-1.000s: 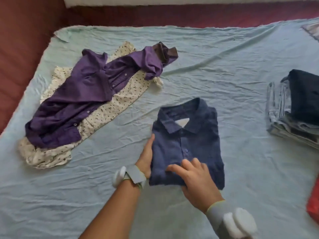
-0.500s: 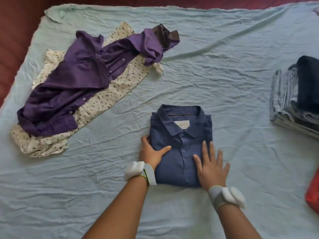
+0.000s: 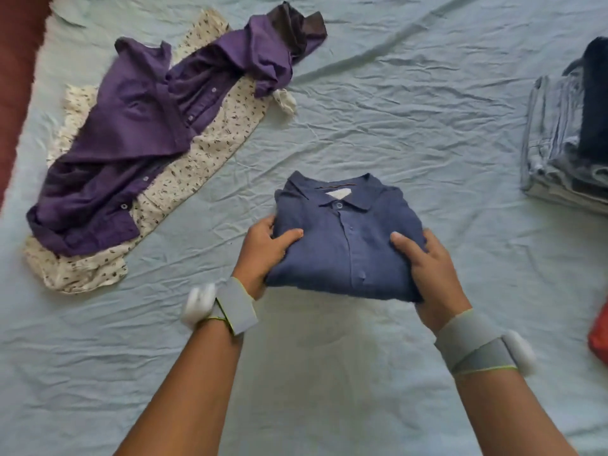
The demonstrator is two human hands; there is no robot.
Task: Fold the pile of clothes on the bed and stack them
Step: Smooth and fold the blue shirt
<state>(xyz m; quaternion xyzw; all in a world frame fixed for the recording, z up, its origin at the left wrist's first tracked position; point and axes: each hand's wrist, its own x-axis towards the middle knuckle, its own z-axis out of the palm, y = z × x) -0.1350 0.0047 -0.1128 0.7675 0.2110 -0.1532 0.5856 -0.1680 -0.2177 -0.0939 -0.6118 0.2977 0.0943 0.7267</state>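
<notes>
A folded navy blue shirt [image 3: 345, 238], collar away from me, is held just above the bed in the middle of the view. My left hand [image 3: 263, 251] grips its left edge, thumb on top and fingers under. My right hand [image 3: 431, 268] grips its right edge the same way. At the upper left an unfolded purple shirt [image 3: 131, 143] lies spread over a cream patterned shirt [image 3: 204, 153]. A stack of folded clothes [image 3: 559, 143] sits at the right edge, grey items below and a dark one on top.
A wrinkled pale blue sheet [image 3: 378, 120] covers the bed. Dark red floor [image 3: 16, 60] shows past the left edge. Something red [image 3: 600, 337] pokes in at the lower right edge.
My hands went from pressing flat on the folded navy shirt to gripping its two sides. The shirt's near edge has lifted off the sheet.
</notes>
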